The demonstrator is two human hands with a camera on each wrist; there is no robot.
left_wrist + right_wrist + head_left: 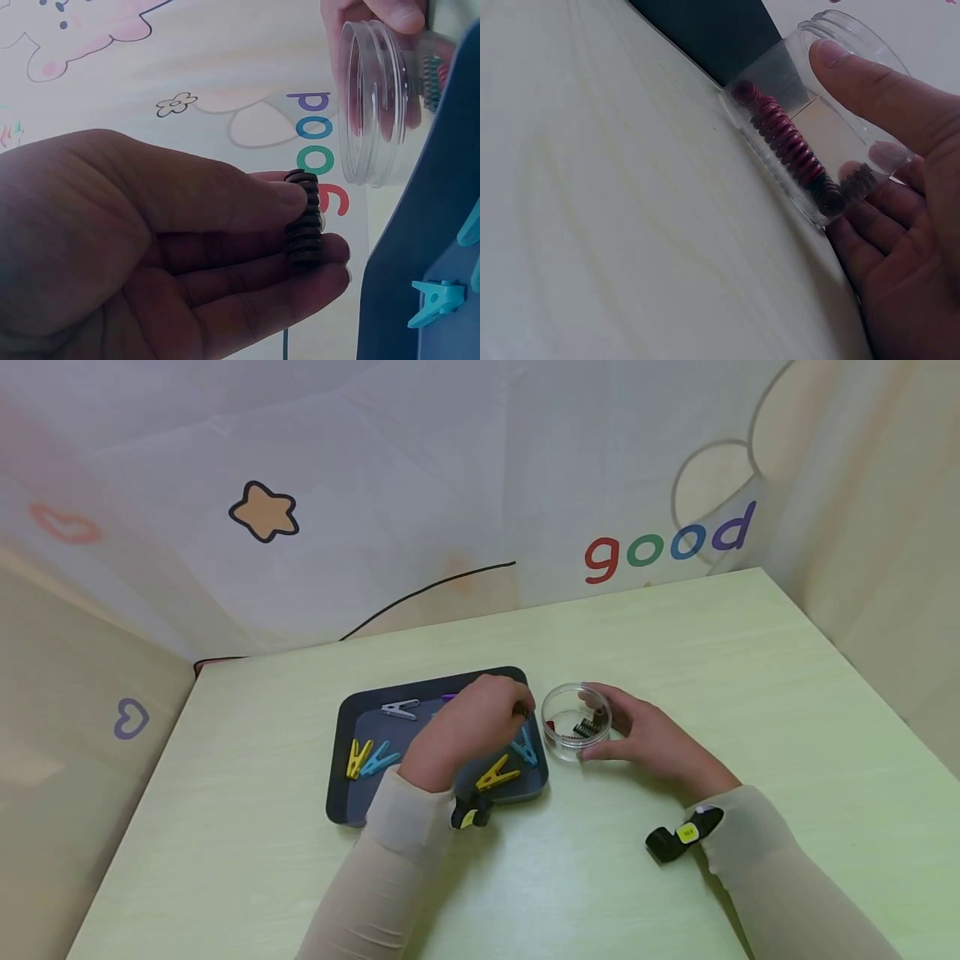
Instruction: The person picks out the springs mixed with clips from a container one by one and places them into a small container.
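In the left wrist view my left hand [187, 240] pinches a dark coil spring [304, 221] between thumb and fingers. The head view has this left hand [472, 722] over the right part of a dark grey tray [345, 727], close to the jar. My right hand [645, 735] grips the side of a clear round jar [576, 747], which stands on the table by the tray's right edge. The jar's top has no lid on it. Inside lie several springs, among them a red one [787, 142] and dark ones, seen through the wall in the right wrist view.
The tray holds several clothespins: a white one [400, 709], a yellow one [358, 758], a blue one [379, 759], another yellow one [497, 773] and a blue one [525, 747] near its right wall. A printed curtain [420, 485] hangs behind the pale table [570, 877].
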